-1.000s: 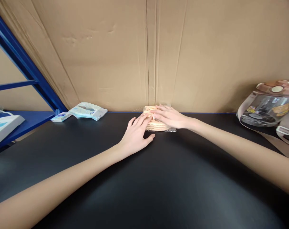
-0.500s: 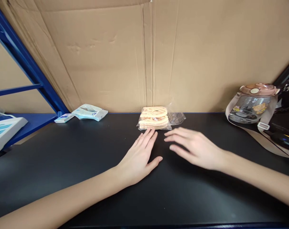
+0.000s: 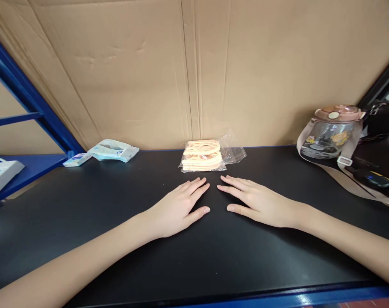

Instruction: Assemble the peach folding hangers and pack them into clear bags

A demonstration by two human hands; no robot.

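Palm down on the black tabletop (image 3: 194, 261), my left hand (image 3: 178, 207) lies open with its fingers stretched forward and its thumb apart. My right hand (image 3: 261, 201) mirrors it a short way to the right, also open and flat, its fingers angled inward. Neither hand holds anything. Just beyond the fingertips, touching neither hand, is a clear plastic bag (image 3: 234, 154) with several cream-coloured, looped flat pieces (image 3: 201, 155) stacked inside; their exact kind I cannot make out.
At the back left lie a light-blue soft packet (image 3: 113, 150) and a small box (image 3: 77, 159). A clear drink bottle (image 3: 325, 139) with a strap stands at the right, by a black bag (image 3: 378, 154). Cardboard (image 3: 133, 72) lines the back; a blue frame (image 3: 34, 98) rises at left.
My right hand has come down flat onto the table. My left hand has drawn back slightly from the plastic bag. The whole view has shifted a little.
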